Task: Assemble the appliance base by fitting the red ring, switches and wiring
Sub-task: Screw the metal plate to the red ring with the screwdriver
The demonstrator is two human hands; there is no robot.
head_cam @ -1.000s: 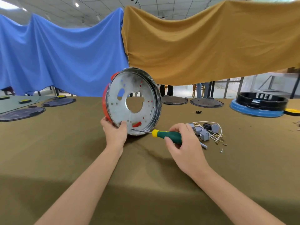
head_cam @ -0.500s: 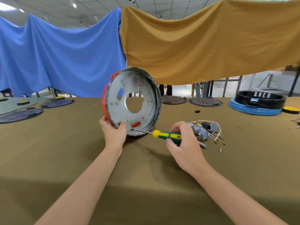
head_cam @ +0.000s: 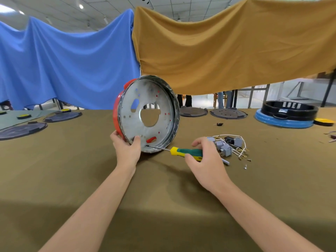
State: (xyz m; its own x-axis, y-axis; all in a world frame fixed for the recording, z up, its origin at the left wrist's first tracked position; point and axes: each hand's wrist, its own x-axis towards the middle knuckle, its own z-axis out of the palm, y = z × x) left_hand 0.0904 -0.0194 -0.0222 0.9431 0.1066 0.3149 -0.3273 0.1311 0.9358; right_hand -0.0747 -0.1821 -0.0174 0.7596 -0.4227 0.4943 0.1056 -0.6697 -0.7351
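The metal appliance base (head_cam: pixel 148 116) stands on its edge on the olive-brown tablecloth (head_cam: pixel 72 170), with its open inner side turned to the camera. The red ring (head_cam: pixel 116 116) sits around its back rim, on the left side of it. The left hand (head_cam: pixel 127 150) grasps the lower left edge of the base, the thumb lies on the inner metal face. The right hand (head_cam: pixel 205 160) holds the green and yellow handle of a screwdriver (head_cam: pixel 185 152) between the thumb and the curled fingers. The screwdriver lies almost level, and its tip touches the inner face near a red tab at the bottom of the base. Just behind the right hand there is a small heap of grey switches (head_cam: pixel 225 144) with white wiring (head_cam: pixel 238 142) and loose screws (head_cam: pixel 245 161) on the cloth.
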